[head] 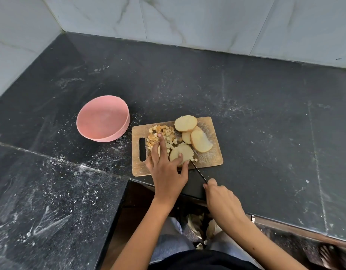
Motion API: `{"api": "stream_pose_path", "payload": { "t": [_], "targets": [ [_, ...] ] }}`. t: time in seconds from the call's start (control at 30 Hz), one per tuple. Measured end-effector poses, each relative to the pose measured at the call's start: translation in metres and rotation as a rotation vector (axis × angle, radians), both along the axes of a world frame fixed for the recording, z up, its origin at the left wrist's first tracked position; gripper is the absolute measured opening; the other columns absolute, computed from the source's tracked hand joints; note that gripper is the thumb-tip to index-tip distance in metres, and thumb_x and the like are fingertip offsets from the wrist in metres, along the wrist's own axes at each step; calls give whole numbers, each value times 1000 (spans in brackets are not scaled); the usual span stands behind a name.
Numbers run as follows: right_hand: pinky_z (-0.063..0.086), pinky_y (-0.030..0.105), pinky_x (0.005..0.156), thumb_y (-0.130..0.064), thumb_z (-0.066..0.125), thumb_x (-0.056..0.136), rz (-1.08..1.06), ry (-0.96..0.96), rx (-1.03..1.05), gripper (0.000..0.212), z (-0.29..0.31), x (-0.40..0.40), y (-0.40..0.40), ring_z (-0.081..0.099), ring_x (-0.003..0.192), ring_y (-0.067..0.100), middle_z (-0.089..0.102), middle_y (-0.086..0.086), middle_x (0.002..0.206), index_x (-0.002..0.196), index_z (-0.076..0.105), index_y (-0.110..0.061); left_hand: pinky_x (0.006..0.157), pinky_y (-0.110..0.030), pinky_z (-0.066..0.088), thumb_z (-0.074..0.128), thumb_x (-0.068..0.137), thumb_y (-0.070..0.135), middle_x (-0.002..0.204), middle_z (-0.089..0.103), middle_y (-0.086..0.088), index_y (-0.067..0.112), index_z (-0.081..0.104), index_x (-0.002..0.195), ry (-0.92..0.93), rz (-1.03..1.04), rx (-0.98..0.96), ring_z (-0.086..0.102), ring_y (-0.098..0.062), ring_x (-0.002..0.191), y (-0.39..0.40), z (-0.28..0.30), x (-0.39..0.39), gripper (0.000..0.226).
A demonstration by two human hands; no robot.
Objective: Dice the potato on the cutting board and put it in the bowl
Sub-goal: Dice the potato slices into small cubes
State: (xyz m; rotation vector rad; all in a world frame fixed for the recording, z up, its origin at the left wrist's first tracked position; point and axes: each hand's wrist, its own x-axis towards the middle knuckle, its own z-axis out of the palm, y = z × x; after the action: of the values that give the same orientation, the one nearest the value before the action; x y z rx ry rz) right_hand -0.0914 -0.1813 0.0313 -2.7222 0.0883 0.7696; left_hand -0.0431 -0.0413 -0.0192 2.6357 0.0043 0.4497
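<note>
Four slices of potato to count on the cutting board [207, 160], plus a diced pile [165, 133] at its left end, near the handle slot. Presses one flat slice [184, 152] at the near edge with the left hand [166, 172], fingers [180, 155] spread wide and fairly straight: one tip on top of the slice, the thumb against its near rim, the longest finger out to the diced pile. Probably spreads them so to stop the slice from sliding and to hold the cubes away from the blade.

Grips the knife [199, 173] with the right hand [221, 199], fingers curled round the handle, the handle itself hidden inside the fist. Lays the blade tip at the right rim of the held slice, beside two or three small cubes. Seems to cut from that side, just beside the thumb; a risk for the thumb, by my judgement.

Leaves the three uncut slices [201, 141] leaning on each other at the far right of the board, out of the way of the knife. Keeps the pink bowl [121, 131] on the dark counter [265, 114], just beside the far left corner of the board, with nothing visible inside; handy for sweeping the cubes over later. Nothing between board and bowl except white dust. To the left, a raised ledge [41, 191]; behind, pale wall tiles [207, 20].
</note>
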Motion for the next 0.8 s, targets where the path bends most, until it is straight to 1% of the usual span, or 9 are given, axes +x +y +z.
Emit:
{"api": "stream_pose_path", "payload": {
  "t": [0.13,0.23,0.3,0.37,0.43,0.5,0.57,0.73,0.8],
  "targets": [
    [35,35,66,-34,21,104,-27,-23,62,26,-1,-5,-5,59,96,37,62,13,98,90,31,-15,106,-43,13,77,78,32,157,27,-12,25,78,85,12,3,-17,24,-30,137,0,0,0,10],
    [36,36,65,-35,24,104,-41,-93,149,28,2,-2,-6,58,88,38,59,11,85,86,33,-15,106,-44,11,76,80,33,159,22,-10,26,78,93,38,-23,-34,20,-29,139,2,3,-3,15],
    [36,36,64,-34,25,103,-54,-126,187,29,6,3,-5,57,82,36,51,3,73,84,35,-15,105,-49,17,77,80,33,159,22,-10,27,77,97,36,-34,-31,21,-30,138,5,6,-5,18],
    [36,35,63,-34,25,103,-53,-137,207,29,7,10,-1,57,79,35,46,0,69,83,36,-16,103,-55,24,79,78,33,159,22,-9,26,79,92,36,-12,-37,21,-29,138,8,10,-6,16],
    [37,35,64,-35,26,103,-47,-129,210,30,6,19,5,58,84,36,54,6,77,85,39,-15,103,-58,25,80,76,35,160,20,-7,24,79,86,43,6,-58,19,-27,138,10,11,-6,14],
    [38,36,67,-34,26,103,-47,-116,205,31,4,29,13,58,91,37,61,14,93,91,44,-13,106,-54,19,79,77,37,161,16,-3,24,79,83,70,7,-71,17,-25,139,11,11,-5,14],
    [38,37,71,-33,26,104,-57,-105,199,32,3,37,21,57,97,37,61,16,102,99,48,-10,106,-48,15,79,77,38,161,14,-4,25,80,83,76,-1,-55,16,-25,140,12,10,-4,15],
    [39,37,76,-28,26,104,-45,-64,143,31,3,46,29,56,104,36,58,17,110,107,48,-7,106,-56,21,74,79,40,161,17,-7,26,79,84,87,-10,-94,17,-26,140,15,7,-6,16],
    [38,36,74,-25,27,103,-35,-59,130,29,3,48,31,56,104,35,58,17,111,107,48,-7,106,-49,14,77,78,37,160,20,-9,27,79,83,73,-9,-69,19,-27,139,15,7,-6,11]
  ]
}}
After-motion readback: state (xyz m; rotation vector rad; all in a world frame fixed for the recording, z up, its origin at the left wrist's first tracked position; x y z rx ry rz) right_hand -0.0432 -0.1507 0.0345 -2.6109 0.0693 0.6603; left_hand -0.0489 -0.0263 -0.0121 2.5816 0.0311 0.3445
